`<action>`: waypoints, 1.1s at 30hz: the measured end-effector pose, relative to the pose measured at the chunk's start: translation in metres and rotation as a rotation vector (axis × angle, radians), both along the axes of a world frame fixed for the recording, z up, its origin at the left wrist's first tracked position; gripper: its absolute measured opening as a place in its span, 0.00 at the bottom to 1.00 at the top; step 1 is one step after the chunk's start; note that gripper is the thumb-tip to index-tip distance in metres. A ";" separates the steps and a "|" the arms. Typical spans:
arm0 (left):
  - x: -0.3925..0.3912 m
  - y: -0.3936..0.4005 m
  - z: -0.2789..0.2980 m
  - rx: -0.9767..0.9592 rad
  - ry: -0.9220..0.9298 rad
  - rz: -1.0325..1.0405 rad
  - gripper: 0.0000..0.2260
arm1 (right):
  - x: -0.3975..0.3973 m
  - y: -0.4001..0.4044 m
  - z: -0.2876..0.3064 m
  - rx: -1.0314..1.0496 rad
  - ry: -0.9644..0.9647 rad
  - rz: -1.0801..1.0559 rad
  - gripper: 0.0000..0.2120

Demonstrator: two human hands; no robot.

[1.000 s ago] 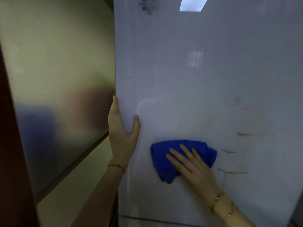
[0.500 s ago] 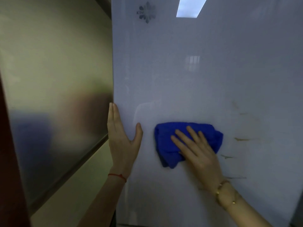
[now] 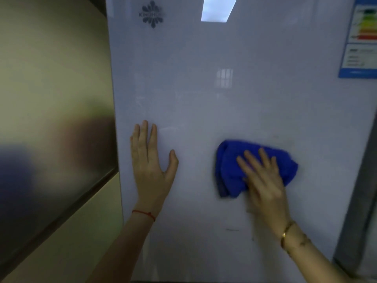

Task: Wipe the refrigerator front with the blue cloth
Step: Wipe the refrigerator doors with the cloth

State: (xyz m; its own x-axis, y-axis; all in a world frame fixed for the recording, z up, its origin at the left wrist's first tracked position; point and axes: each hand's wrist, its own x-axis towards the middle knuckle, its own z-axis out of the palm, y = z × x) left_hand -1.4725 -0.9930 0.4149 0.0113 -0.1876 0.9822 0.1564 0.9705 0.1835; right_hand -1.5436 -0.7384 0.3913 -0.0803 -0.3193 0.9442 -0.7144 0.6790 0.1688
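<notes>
Right hand point(image 3: 265, 186): the fingers point(image 3: 250, 167) are spread and extended, laid flat over the blue cloth point(image 3: 230, 170). They press the cloth against the refrigerator front point(image 3: 224, 109) rather than closing around it; no clenched grip is visible. The hand and cloth are slightly blurred. The cloth is bunched into a thick wad, and it sits on the right half of the door panel, at about mid-height of the view. Its left portion and its right tip show beyond the hand; its lower right part is covered by the palm. A gold bracelet point(image 3: 285, 234) circles the right wrist.

Left hand point(image 3: 152, 166): the fingers are straight and held close together, pointing up, with the thumb angled out to the right. The palm lies flat on the door panel, holding nothing, just inside the panel's left edge. It is well apart from the cloth, at a similar height. A red string point(image 3: 143, 213) is tied around the left wrist.

Door panel: glossy, pale grey-white. A snowflake-shaped logo point(image 3: 152, 14) with lettering is near the top left. A ceiling light reflection point(image 3: 217, 8) appears at top centre. An energy label point(image 3: 360, 39) with coloured bars and a blue border is fixed at the upper right. A short dark mark point(image 3: 232, 229) shows below the cloth.

Left of the refrigerator stands a brushed metal panel point(image 3: 55, 129).
</notes>
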 end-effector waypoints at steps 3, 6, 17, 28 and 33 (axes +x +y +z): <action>-0.003 0.002 0.000 0.014 0.010 0.002 0.26 | -0.012 0.012 0.080 -0.329 0.010 0.037 0.19; -0.005 0.005 -0.001 0.017 0.014 0.019 0.26 | -0.013 -0.002 0.091 -0.338 0.038 0.053 0.18; -0.007 0.009 -0.003 0.022 0.018 0.070 0.26 | -0.015 0.024 0.076 -0.185 0.029 0.079 0.18; -0.005 0.009 -0.026 0.019 -0.032 0.085 0.27 | -0.012 0.034 -0.114 0.348 0.031 0.123 0.22; -0.003 0.007 -0.028 0.015 -0.035 0.091 0.26 | -0.007 0.005 -0.017 -0.206 -0.085 0.118 0.19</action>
